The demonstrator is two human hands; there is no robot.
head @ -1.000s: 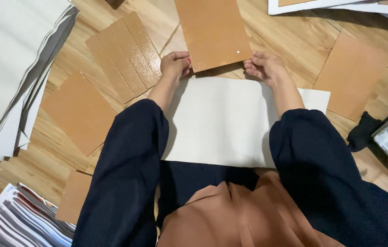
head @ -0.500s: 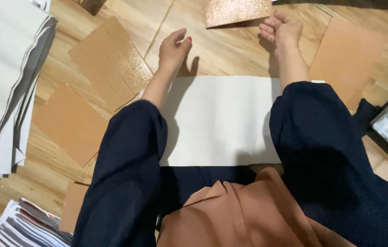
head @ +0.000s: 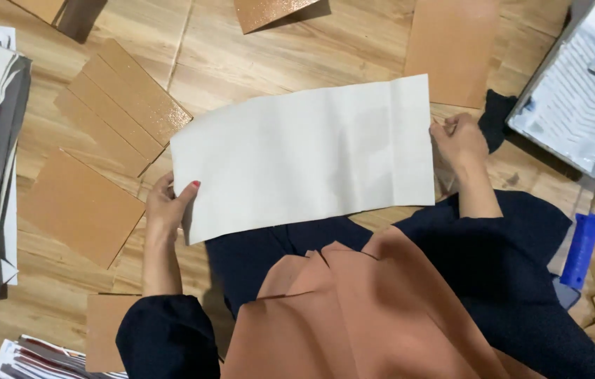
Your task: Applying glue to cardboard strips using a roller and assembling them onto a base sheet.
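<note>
Sheet: 1 white paper sheet (head: pixel 304 158) was held flat above the lap, over the wooden floor (head: pixel 353 56).
Left hand (head: pixel 164 207): pinched the sheet's left edge.
Right hand (head: pixel 460 140): gripped the right edge.
Around: brown cards (head: pixel 80 207) on floor; paint tray (head: pixel 578 105) at right.

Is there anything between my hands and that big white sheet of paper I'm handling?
Nothing visible. The left hand grips the white sheet at its left edge, and the right hand is at its right edge, though whether it pinches the paper is unclear. The brown cards lie apart on the wooden floor.
</note>
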